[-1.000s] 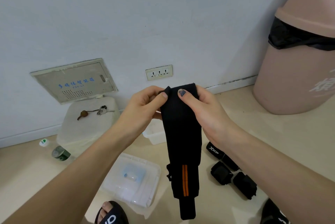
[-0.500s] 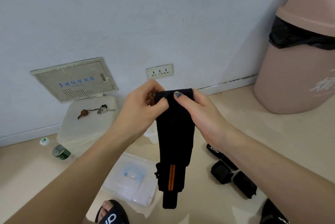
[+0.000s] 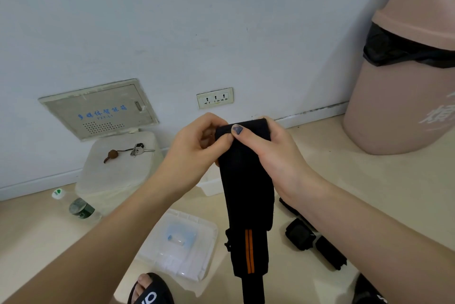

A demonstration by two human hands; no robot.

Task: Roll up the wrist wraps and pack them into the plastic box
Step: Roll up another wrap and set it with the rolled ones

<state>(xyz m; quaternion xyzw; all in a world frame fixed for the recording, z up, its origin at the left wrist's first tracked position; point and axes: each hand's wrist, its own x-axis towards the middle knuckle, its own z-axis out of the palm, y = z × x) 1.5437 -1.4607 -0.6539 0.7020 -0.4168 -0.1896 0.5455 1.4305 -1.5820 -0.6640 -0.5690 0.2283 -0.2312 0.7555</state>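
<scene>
A black wrist wrap (image 3: 247, 200) with two orange stripes hangs in front of me, its top end curled into a small roll. My left hand (image 3: 194, 153) pinches the roll's left side. My right hand (image 3: 270, 156) grips its right side, thumb on the front. The clear plastic box (image 3: 209, 186) shows partly behind the wrap and my left wrist. Its clear lid (image 3: 179, 242) lies on the floor below. Rolled black wraps (image 3: 299, 233) lie on the floor at right, under my right forearm.
A white container (image 3: 118, 168) with keys (image 3: 138, 149) on top stands by the wall at left, a water bottle (image 3: 76, 207) beside it. A pink bin (image 3: 406, 69) fills the right. My sandalled foot (image 3: 150, 290) is at the bottom edge.
The wrap's top end has been rolled further, so the hanging strap is shorter. Both hands sit slightly lower and closer together than a second ago.
</scene>
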